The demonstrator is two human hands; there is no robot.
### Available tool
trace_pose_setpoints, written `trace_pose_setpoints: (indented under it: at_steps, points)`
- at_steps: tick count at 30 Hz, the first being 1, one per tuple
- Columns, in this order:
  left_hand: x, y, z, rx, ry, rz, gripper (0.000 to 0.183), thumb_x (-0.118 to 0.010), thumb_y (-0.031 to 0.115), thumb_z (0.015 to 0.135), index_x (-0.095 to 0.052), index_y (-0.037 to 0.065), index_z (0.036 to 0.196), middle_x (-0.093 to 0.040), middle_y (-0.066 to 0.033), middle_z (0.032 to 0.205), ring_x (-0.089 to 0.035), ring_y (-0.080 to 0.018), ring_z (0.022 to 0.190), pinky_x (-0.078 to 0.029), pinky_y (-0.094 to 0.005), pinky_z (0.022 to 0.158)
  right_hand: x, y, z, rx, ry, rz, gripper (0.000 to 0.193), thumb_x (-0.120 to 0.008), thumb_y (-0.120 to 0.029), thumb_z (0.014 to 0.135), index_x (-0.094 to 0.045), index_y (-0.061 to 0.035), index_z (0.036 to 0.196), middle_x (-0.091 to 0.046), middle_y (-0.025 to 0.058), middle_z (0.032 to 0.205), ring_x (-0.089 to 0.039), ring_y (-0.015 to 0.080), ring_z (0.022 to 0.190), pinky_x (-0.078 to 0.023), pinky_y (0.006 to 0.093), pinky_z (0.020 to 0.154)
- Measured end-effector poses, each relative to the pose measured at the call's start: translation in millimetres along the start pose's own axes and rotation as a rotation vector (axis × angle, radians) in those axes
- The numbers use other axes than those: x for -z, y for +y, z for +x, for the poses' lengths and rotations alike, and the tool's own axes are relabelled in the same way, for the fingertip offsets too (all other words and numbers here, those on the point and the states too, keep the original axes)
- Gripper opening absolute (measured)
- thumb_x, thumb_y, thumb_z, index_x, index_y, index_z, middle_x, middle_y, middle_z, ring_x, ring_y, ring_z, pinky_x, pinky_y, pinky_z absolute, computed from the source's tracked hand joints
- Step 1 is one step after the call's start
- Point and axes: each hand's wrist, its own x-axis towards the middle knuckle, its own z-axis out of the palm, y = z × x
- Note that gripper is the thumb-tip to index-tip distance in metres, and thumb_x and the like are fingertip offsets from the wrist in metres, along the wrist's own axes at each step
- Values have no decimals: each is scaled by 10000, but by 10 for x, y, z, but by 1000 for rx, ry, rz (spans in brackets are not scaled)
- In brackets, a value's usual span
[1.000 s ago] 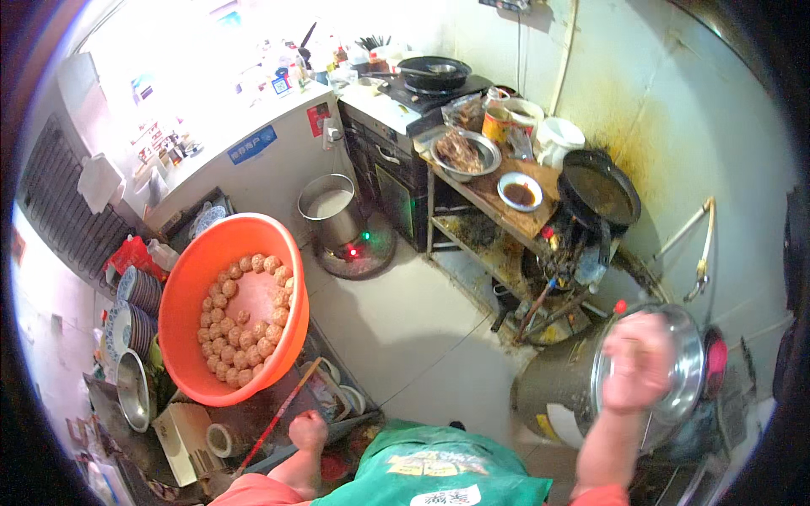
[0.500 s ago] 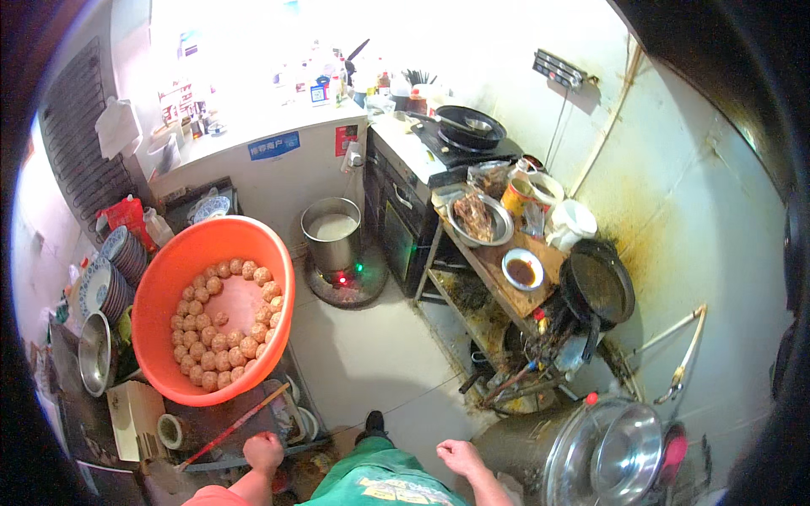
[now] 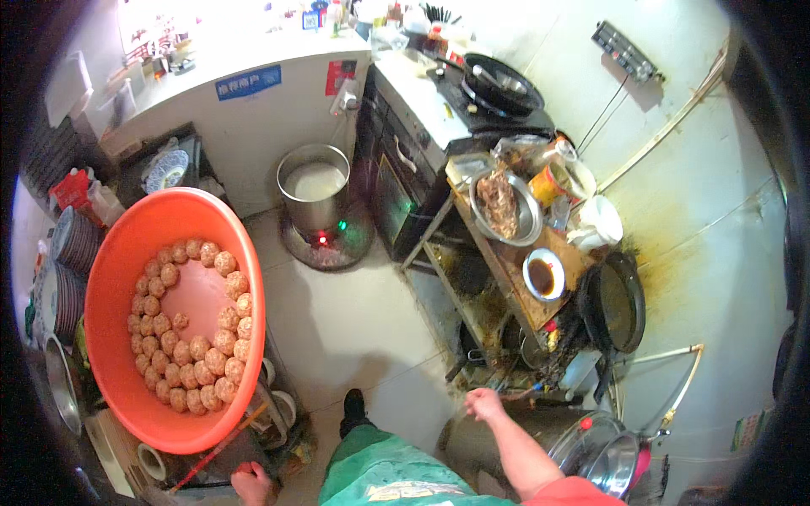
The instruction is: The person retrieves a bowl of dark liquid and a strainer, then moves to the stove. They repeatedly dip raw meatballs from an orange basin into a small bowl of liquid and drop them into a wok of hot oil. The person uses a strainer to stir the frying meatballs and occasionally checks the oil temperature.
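Note:
My left hand (image 3: 251, 484) hangs low near the bottom edge, curled into a loose fist with nothing seen in it. It is closest to the thin red stick (image 3: 207, 460) and the large orange basin (image 3: 108, 396). Rows of round raw meatballs (image 3: 200, 347) line the basin, leaving part of its pink floor bare. On the other side of my green apron (image 3: 384, 472), my right hand (image 3: 483, 406) is held out with fingers curled in, also without anything visible in it. It is above a large metal drum (image 3: 515, 434) and touches nothing that I can see.
A steel pot (image 3: 314, 207) of whitish liquid stands on a round floor cooker with red and green lights. To the right, a wooden shelf (image 3: 472, 232) carries a bowl of meat (image 3: 498, 207), a bowl of dark sauce (image 3: 542, 277) and a wok (image 3: 614, 302). Stacked plates (image 3: 63, 295) stand at left.
My view has turned and tipped downward as I step forward, so the basin and pot sit differently in it. My right arm reaches further forward; my left hand is lower in view.

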Motion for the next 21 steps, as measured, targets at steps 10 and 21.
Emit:
trace_pose_setpoints:
  at_steps: [10, 21]
  points:
    - [-171, -179, 108, 77, 97, -75, 316, -569, 302, 899, -687, 13, 847, -682, -226, 773, -659, -413, 717, -492, -506, 648, -242, 443, 1181, -221, 180, 739, 370, -563, -275, 970, -466, -44, 1242, -650, 125, 980, -651, 254, 721, -513, 405, 458]
    - [289, 339, -131, 49, 115, -57, 313, -536, 254, 894, -676, -24, 865, -666, -255, 796, -625, -408, 710, -484, -492, 686, -195, 375, 2395, -303, 166, 1588, 274, -645, -389, 915, -541, -151, 1002, -579, -19, 837, -545, 165, 703, -384, 415, 631]
